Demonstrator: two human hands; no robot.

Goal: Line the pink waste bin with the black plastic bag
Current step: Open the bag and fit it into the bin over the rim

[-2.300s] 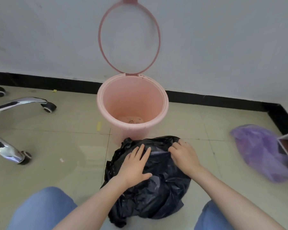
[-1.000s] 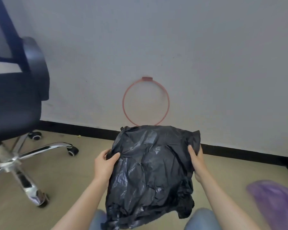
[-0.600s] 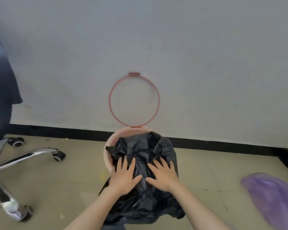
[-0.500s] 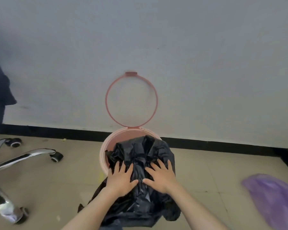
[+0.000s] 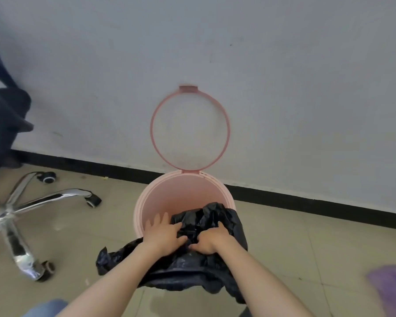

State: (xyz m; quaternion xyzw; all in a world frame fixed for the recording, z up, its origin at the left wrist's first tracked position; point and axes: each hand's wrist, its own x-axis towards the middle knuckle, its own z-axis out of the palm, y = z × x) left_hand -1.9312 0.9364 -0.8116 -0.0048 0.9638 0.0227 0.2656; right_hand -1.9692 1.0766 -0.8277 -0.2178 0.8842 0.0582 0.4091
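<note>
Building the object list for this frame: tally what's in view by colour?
Pink: 1, the waste bin with its ring lid up
Black: 1, the plastic bag under the left hand and right hand
Purple: 1, a blurred bag
Black and chrome: 1, the office chair
Total: 4

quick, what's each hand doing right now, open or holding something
Left hand: open, fingers spread, pressing the black plastic bag at the near rim of the pink waste bin.
Right hand: closed, fingers curled into the bag.
</note>
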